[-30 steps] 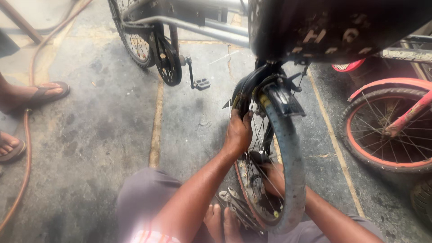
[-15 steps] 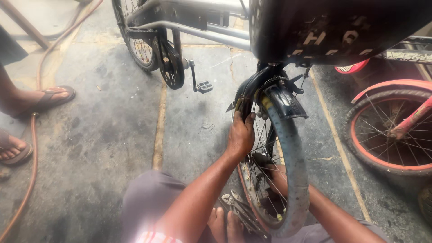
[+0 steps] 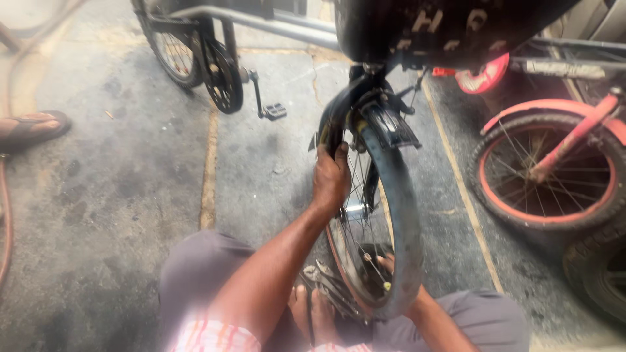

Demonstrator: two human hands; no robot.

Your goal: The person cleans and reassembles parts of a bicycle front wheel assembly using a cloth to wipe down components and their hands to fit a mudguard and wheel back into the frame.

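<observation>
A bicycle's rear wheel point(image 3: 398, 215) with a dark tyre stands upright in front of me, under a black saddle point(image 3: 450, 26) and a black mudguard point(image 3: 385, 124). My left hand point(image 3: 331, 179) grips the upper left of the wheel, by the tyre and the mudguard stay. My right hand point(image 3: 386, 264) reaches in from the right, low behind the spokes near the hub; only its fingers show, and what they hold is hidden. My bare foot point(image 3: 313, 313) rests on the ground beside the wheel's bottom.
The bicycle's pedal point(image 3: 274, 111) and chain ring point(image 3: 223, 77) lie ahead on the concrete floor. A small red-rimmed wheel point(image 3: 548, 173) stands at the right. Another person's sandalled foot point(image 3: 32, 127) is at the left edge, next to a reddish hose point(image 3: 5, 215).
My left hand has slid a little upward along the wheel toward the mudguard. The view has shifted slightly; the other person's foot sits further toward the left edge.
</observation>
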